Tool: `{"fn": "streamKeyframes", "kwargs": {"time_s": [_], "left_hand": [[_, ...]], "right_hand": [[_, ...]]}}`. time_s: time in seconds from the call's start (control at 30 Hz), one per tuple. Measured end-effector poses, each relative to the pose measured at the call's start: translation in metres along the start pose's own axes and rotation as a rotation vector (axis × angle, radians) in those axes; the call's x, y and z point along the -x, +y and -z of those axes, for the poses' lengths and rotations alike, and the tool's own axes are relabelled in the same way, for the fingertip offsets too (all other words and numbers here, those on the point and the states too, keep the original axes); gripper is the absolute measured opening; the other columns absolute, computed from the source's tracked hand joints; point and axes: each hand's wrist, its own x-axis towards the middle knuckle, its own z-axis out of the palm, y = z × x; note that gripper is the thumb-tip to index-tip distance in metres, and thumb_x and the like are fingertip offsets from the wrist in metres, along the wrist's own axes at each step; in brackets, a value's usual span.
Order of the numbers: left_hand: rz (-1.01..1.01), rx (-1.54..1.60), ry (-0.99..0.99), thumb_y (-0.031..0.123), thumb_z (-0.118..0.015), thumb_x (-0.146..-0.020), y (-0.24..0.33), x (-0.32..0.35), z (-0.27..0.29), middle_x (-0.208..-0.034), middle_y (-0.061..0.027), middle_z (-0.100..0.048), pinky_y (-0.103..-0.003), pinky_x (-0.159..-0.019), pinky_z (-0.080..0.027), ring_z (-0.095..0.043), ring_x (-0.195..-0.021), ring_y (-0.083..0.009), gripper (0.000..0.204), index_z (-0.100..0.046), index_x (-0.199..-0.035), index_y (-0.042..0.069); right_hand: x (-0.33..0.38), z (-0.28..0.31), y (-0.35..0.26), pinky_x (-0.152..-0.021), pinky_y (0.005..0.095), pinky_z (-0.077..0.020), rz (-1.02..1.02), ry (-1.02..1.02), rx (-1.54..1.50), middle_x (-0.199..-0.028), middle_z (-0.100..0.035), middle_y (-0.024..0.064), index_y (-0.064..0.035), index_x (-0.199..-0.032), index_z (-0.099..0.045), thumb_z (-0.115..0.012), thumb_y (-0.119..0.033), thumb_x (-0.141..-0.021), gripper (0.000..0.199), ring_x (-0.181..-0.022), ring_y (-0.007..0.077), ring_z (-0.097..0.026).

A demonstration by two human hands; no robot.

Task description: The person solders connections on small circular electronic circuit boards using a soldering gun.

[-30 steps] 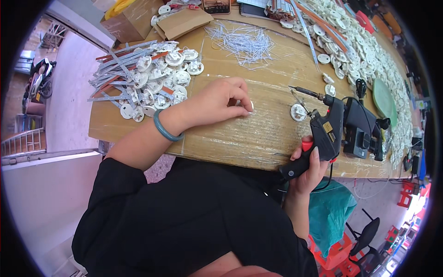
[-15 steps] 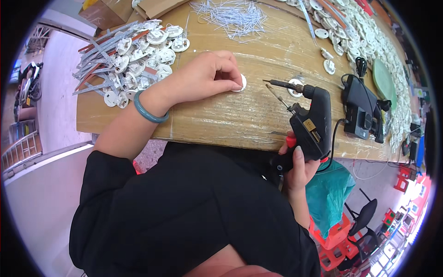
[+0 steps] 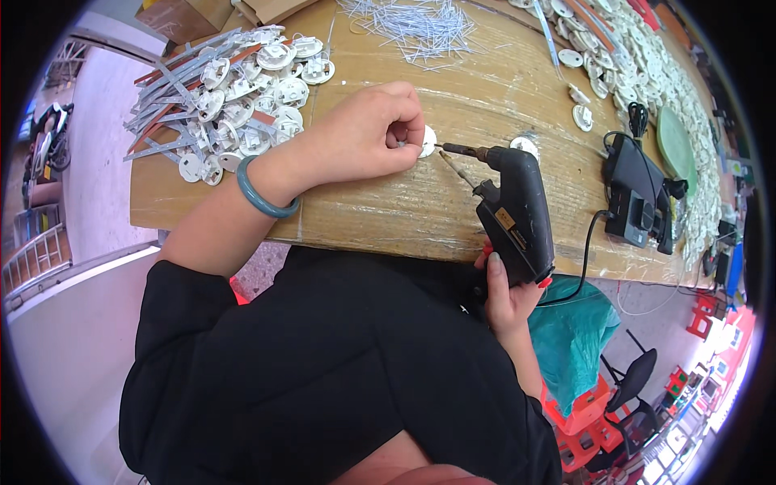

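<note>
My left hand (image 3: pixel 373 133) is closed in a pinch against the left edge of a white round plastic disc (image 3: pixel 428 141) on the table. Its fingers hide part of the disc and whatever they pinch. My right hand (image 3: pixel 509 295) grips the handle of a black soldering gun (image 3: pixel 517 210) with red parts, held low by the table's front edge. The gun's hot tip points left and meets the disc's right side, or nearly so. Under the tip runs a thin feed tube (image 3: pixel 458 170). Behind the gun lies another white disc (image 3: pixel 525 148).
A heap of white discs with grey and brown strips (image 3: pixel 234 105) lies left on the wooden table (image 3: pixel 364 218). Thin white wires (image 3: pixel 416 31) lie at the back. Right are a black power unit (image 3: pixel 634 194), its cable, a green plate (image 3: pixel 676 140) and a big pile of discs (image 3: pixel 647 73).
My right hand has brought the soldering gun left, its tip now at the disc. My left hand has shifted little; its fingers are more curled beside the disc.
</note>
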Motion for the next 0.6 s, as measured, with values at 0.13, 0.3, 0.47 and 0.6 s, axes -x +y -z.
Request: {"fn": "streamKeyframes", "kwargs": {"time_s": [0.13,0.3,0.47,0.6], "left_hand": [[-0.026,-0.023,0.005,0.004,-0.067,-0.080,0.0000,-0.0004,-0.0009,-0.088,-0.0049,-0.056,-0.025,-0.066,-0.050,-0.057,-0.075,-0.0128,0.009,-0.059,-0.079,0.000],[-0.034,-0.030,-0.002,0.003,-0.067,-0.080,0.0010,-0.0005,-0.0012,-0.089,-0.0048,-0.056,-0.025,-0.066,-0.050,-0.056,-0.076,-0.0131,0.009,-0.059,-0.079,0.000],[-0.038,-0.037,0.000,0.003,-0.067,-0.080,0.0006,0.0004,-0.0014,-0.090,-0.0047,-0.055,-0.025,-0.066,-0.049,-0.056,-0.076,-0.0128,0.009,-0.058,-0.079,0.000],[-0.039,-0.035,-0.004,0.003,-0.067,-0.080,0.0017,-0.0002,-0.0021,-0.090,-0.0046,-0.055,-0.025,-0.066,-0.049,-0.056,-0.076,-0.0126,0.009,-0.058,-0.079,0.000]], "right_hand": [[0.0006,0.0020,0.0004,-0.088,0.0278,-0.0440,0.029,-0.006,0.132,-0.113,-0.058,0.0123,0.0036,-0.128,-0.044,-0.068,0.002,-0.086,0.049,-0.099,0.0160,-0.057],[-0.0013,-0.0035,-0.0038,-0.088,0.0280,-0.0431,0.020,0.019,0.041,-0.114,-0.057,0.0120,0.0040,-0.127,-0.047,-0.069,0.001,-0.085,0.047,-0.099,0.0163,-0.056],[-0.0036,-0.0016,-0.0033,-0.089,0.0280,-0.0431,0.085,-0.028,0.128,-0.114,-0.057,0.0126,0.0040,-0.125,-0.049,-0.069,0.000,-0.085,0.045,-0.099,0.0178,-0.057],[-0.0031,-0.0026,-0.0038,-0.089,0.0284,-0.0434,0.095,-0.021,0.153,-0.114,-0.057,0.0128,0.0042,-0.125,-0.049,-0.069,0.000,-0.085,0.045,-0.100,0.0181,-0.057]]}}
